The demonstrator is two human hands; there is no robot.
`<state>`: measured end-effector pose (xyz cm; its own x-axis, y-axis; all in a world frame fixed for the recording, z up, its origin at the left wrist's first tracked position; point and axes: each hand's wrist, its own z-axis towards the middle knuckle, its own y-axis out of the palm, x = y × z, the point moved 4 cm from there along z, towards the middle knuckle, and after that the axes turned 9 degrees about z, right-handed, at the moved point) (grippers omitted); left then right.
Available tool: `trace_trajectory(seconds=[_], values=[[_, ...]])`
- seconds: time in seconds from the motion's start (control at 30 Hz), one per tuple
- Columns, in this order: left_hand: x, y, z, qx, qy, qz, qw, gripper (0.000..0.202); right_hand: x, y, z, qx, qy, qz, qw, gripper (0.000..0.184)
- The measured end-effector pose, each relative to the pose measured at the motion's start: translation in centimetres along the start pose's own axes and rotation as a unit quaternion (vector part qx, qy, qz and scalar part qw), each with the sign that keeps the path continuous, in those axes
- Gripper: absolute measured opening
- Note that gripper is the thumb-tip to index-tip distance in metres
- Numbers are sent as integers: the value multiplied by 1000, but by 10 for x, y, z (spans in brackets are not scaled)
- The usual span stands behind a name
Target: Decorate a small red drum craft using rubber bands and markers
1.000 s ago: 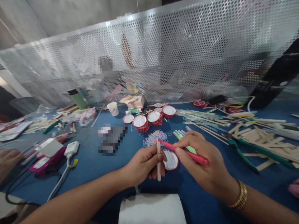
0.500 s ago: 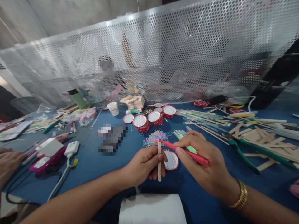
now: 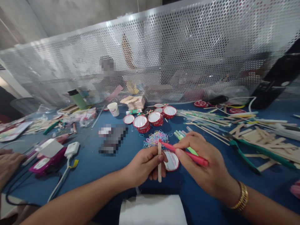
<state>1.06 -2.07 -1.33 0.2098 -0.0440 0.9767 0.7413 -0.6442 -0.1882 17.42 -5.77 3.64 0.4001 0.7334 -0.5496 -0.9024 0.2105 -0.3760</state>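
My left hand (image 3: 143, 165) is closed on a pale wooden craft stick (image 3: 159, 172), held upright above the blue table. My right hand (image 3: 203, 167) grips a pink marker (image 3: 199, 159) whose tip touches the top end of the stick. Just behind the stick a small round red-rimmed drum (image 3: 172, 161) lies on the table, between my two hands. A heap of thin coloured rubber bands (image 3: 155, 137) lies a little beyond it.
Several red-rimmed drums (image 3: 150, 119) stand in a group further back. Green-handled pliers (image 3: 243, 155) and loose wooden sticks (image 3: 260, 136) lie at the right. A white charger (image 3: 71, 149) and another person's hand (image 3: 8, 164) are at the left. A perforated metal screen (image 3: 164, 56) closes the far side.
Both my hands stay almost still, with the marker tip shifting slightly at the top of the stick. The other person's hand at the left edge has moved a little.
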Motion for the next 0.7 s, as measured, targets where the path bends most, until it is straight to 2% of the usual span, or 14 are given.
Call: trace_trajectory(seconds=[0.7], values=[[-1,0,1,-6,3,-11,1000,36,0,1,0,-2,0,-6,1000,9]])
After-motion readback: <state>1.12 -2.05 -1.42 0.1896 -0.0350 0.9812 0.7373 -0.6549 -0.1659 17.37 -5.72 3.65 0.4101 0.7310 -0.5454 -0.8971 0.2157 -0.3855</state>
